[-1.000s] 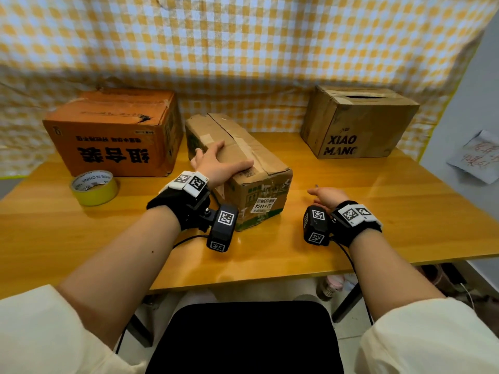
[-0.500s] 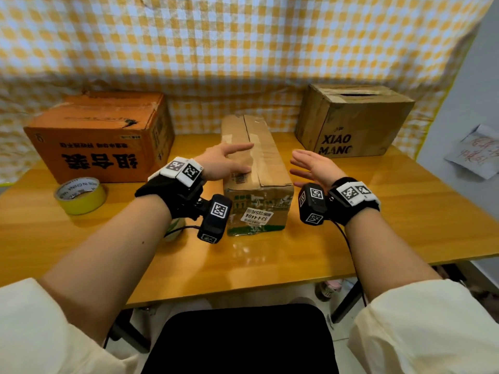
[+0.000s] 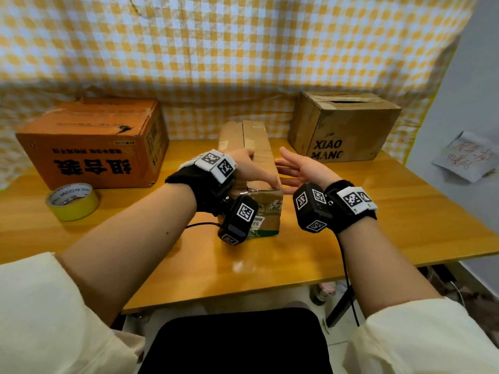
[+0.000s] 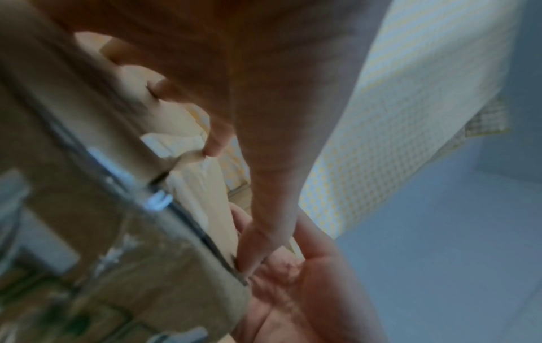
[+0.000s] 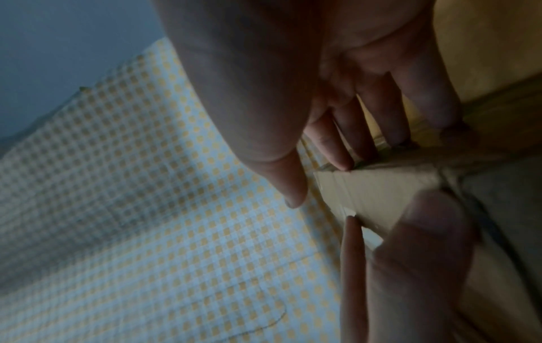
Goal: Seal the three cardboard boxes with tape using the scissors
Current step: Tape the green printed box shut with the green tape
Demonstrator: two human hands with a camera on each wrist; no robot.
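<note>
A narrow brown box (image 3: 258, 136) stands lengthwise in the middle of the table. My left hand (image 3: 249, 167) lies flat on its top near the front end, thumb stretched to the front right corner. My right hand (image 3: 298, 168) is open with straight fingers, palm against the box's right side. In the left wrist view the box (image 4: 117, 208) fills the left, and the right palm shows at its edge. An orange box (image 3: 94, 147) stands at back left. A brown "XIAO MANG" box (image 3: 348, 130) stands at back right. A yellow tape roll (image 3: 73, 201) lies in front of the orange box. No scissors are in view.
The wooden table (image 3: 405, 217) ends close to my body, above a black seat (image 3: 237, 344). A yellow checked cloth (image 3: 243, 49) hangs behind the boxes. A grey wall with a paper note (image 3: 467, 157) is on the right.
The narrow box has turned from diagonal to lengthwise under my left hand. My right hand has risen from the table to the box's right side.
</note>
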